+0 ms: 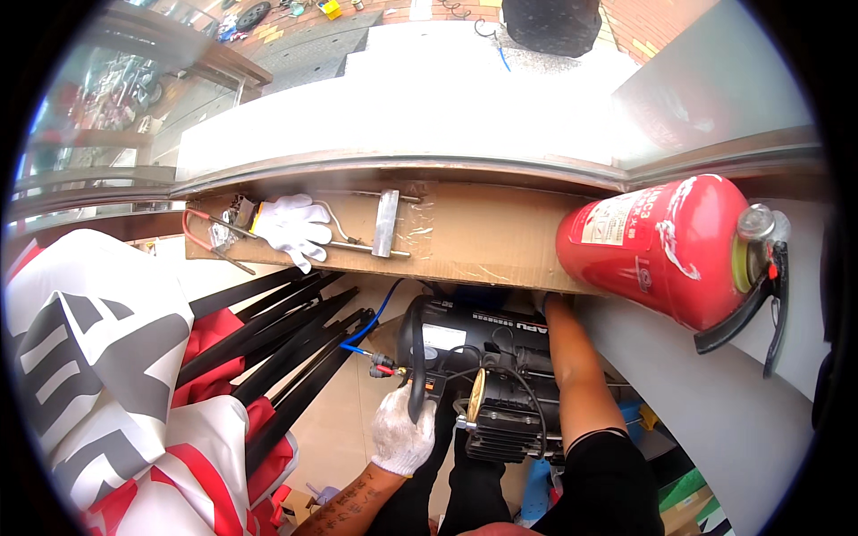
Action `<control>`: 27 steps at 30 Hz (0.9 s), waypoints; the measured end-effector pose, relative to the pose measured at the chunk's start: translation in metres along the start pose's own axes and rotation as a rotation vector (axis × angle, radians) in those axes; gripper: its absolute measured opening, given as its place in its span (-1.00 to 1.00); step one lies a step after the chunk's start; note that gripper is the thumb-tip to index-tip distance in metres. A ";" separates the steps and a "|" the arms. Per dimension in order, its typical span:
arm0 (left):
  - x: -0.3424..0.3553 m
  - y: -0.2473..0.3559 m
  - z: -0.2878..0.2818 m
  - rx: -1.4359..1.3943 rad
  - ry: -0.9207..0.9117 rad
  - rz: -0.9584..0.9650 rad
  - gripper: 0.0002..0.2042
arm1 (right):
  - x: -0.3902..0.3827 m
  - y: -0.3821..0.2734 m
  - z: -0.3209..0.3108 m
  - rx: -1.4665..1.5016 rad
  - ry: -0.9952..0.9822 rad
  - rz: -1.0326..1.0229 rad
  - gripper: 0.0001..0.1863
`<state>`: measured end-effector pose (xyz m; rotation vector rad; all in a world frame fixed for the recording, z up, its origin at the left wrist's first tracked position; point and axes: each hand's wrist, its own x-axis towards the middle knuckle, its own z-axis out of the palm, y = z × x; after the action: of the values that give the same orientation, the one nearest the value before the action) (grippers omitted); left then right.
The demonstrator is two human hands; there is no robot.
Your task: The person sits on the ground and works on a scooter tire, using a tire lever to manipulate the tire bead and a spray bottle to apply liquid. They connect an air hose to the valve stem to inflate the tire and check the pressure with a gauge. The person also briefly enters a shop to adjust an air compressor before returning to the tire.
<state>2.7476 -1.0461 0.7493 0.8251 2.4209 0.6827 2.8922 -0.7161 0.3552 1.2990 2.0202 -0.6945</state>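
A black air compressor [483,326] with a cylindrical tank and a finned motor [514,420] is between my arms, in front of my legs. My left hand [404,433], in a white knitted glove, is closed around the lower end of its thick black handle [416,357]. Beside that hand is a fitting with red and black parts [384,364], joined to a blue air hose [371,326]. My right hand [556,308] reaches past the tank's far right end. Its fingers are hidden beneath the ledge's edge.
A cardboard-covered ledge [483,228] holds a white glove [293,228], a hacksaw-like metal frame [386,223] and a red fire extinguisher [657,246] lying at right. Black poles [295,357] with white and red printed fabric [98,357] crowd the left. A grey panel [679,384] flanks my right arm.
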 end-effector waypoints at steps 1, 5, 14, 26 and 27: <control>0.001 0.004 -0.002 -0.010 0.005 -0.004 -0.72 | -0.001 -0.001 -0.002 -0.004 -0.002 0.007 -0.38; -0.001 0.002 -0.002 -0.003 -0.001 -0.001 -0.75 | -0.003 -0.005 -0.008 -0.005 -0.004 0.009 -0.38; 0.000 0.005 -0.003 -0.001 -0.018 -0.030 -0.75 | -0.012 -0.002 -0.016 -0.004 -0.023 -0.002 -0.38; 0.002 0.005 -0.003 0.019 -0.014 0.015 -0.75 | -0.019 0.000 -0.018 -0.011 -0.025 0.011 -0.38; 0.002 0.004 -0.003 0.022 -0.023 0.024 -0.76 | -0.021 -0.001 -0.016 -0.012 -0.028 0.015 -0.38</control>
<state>2.7461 -1.0434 0.7533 0.8678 2.4053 0.6538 2.8946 -0.7179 0.3816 1.2897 1.9871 -0.6887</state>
